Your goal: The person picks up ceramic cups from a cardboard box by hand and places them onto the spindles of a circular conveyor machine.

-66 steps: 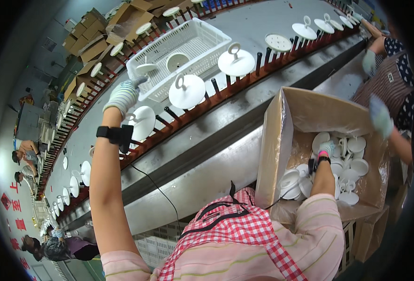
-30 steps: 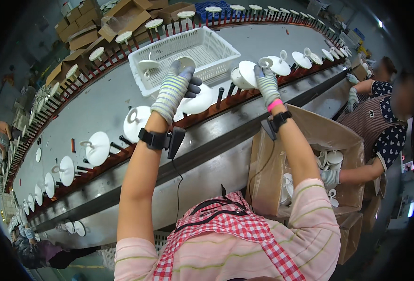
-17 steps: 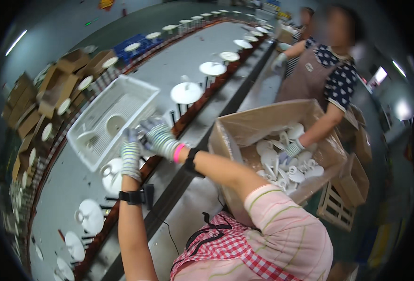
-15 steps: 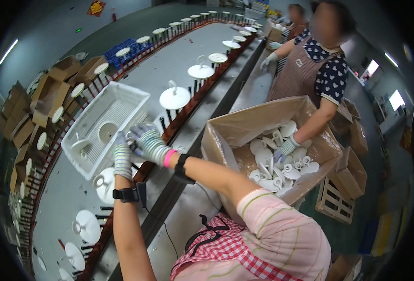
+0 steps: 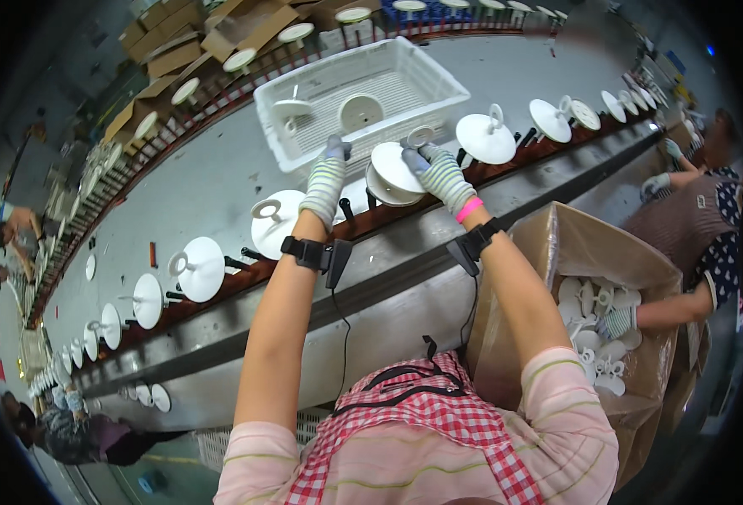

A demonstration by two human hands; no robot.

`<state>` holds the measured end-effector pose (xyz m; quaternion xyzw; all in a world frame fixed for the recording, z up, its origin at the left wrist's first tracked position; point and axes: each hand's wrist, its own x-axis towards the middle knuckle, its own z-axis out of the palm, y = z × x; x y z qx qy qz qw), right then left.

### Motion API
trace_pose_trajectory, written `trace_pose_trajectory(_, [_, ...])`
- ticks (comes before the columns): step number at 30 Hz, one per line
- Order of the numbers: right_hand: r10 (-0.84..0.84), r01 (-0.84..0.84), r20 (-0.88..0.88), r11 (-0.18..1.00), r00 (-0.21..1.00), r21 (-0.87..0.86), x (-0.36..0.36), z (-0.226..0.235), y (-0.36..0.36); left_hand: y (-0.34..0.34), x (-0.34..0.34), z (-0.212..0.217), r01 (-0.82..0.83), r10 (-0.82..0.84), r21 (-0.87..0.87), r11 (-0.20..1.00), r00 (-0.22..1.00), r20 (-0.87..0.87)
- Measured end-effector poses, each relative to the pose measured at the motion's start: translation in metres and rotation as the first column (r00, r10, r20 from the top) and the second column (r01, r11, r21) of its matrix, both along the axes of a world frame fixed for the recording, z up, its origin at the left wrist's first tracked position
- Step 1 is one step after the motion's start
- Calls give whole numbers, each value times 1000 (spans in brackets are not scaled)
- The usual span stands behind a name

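The right hand [image 5: 442,178] pinches one ring-topped disc [image 5: 395,167]; the left hand [image 5: 324,187], partly open, seems empty. One perforated plastic basket [image 5: 422,74] holds two discs [image 5: 361,111] (round, white).

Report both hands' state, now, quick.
Left hand: nothing visibly held; open or closed cannot be told.
Right hand: closed on a white ringed disc.

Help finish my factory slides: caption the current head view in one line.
In gloves, the right hand holds a white disc; the left hand hovers by a white crate.
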<state>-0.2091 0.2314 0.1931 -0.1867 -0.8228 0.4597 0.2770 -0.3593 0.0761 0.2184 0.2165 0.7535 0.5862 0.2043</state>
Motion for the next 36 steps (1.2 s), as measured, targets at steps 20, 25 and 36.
trace_pose_trajectory(20, [450, -518, 407, 853, 795, 68, -236, -17, -237, -218, -131, -34, -244, 4, -460, 854, 887, -462])
trace_pose_trajectory(25, [228, -315, 459, 941, 859, 121, -228, -11, -257, -240, -121, -1, -248, -287, -800, 546, 842, -456])
trace_pose_trajectory(36, [330, -460, 604, 885, 725, 68, -294, 1, -264, -242, -185, -54, -389, -168, -726, 567, 808, -565])
